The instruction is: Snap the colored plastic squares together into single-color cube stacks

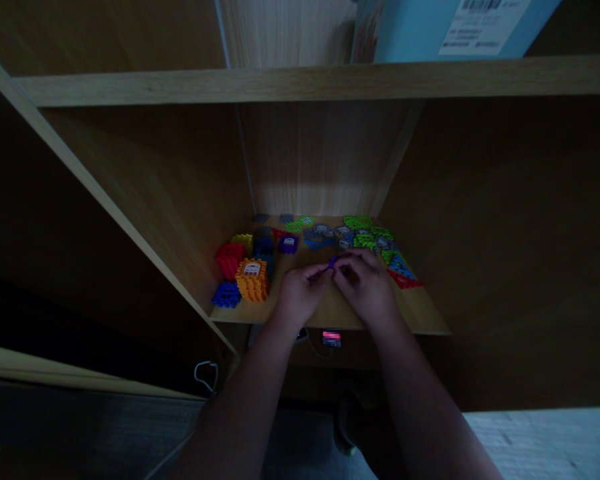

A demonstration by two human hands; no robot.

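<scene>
My left hand (300, 292) and my right hand (365, 283) meet over the middle of a small wooden desk (430, 320). Both are closed in a pinch on one small purple plastic building piece (333, 262) held between their fingertips. Left of my hands stand assembled blocks: an orange cube (253, 279), a red cube (230, 259) and a blue piece (225, 294). Loose flat pieces lie behind and to the right: green ones (363, 233), grey-blue ones (323, 237), a purple one (288, 244) and a red one (405, 281).
Wooden side panels wall the desk in on the left and right. A shelf (305, 81) runs overhead with a light blue box (445, 27) on it. A small device with a lit red display (331, 338) sits under the desk's front edge.
</scene>
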